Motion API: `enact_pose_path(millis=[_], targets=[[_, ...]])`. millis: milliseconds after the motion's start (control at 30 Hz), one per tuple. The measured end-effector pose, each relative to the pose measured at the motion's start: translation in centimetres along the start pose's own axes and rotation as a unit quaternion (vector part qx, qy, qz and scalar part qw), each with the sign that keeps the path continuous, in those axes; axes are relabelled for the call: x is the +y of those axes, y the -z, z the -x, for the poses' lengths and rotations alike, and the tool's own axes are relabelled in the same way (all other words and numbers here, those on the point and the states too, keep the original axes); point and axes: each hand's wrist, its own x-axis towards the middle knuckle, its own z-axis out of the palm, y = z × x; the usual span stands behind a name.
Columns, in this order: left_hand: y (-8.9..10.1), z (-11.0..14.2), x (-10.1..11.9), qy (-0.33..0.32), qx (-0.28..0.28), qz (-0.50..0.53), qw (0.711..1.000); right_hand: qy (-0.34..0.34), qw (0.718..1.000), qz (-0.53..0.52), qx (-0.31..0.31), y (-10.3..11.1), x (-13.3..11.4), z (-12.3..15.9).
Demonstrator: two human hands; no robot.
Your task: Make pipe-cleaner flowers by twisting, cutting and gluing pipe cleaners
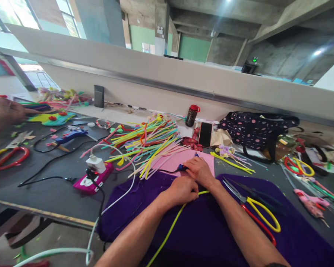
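Observation:
My left hand [183, 190] is closed round a yellow-green pipe cleaner [171, 228] that trails toward me over the purple cloth [206, 230]. My right hand [199, 170] lies just beyond it, fingers curled on a small blue tool [183, 167] with a black cord, resting on a pink sheet [180, 157]. A heap of coloured pipe cleaners [147, 142] lies just beyond to the left.
Yellow and red scissors [256, 209] lie right of my arm. A pink power strip [93, 180] with a white plug and cables sits to the left. A phone [205, 134], a dark bottle [192, 115] and a dotted bag [256, 129] stand behind. Another person's hand [2, 113] is at far left.

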Motion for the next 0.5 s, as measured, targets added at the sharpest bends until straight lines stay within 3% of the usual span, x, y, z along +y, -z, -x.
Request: enact_pose_path(millis=[333, 500], targets=[[-0.26, 0.04, -0.29, -0.004, 0.006, -0.005, 1.0, 0.075, 0.994, 0.074, 0.015, 0.03, -0.21, -0.09], [-0.08, 0.08, -0.12, 0.0, 0.01, 0.001, 1.0, 0.078, 0.996, 0.046, 0.02, -0.13, -0.51, -0.23]])
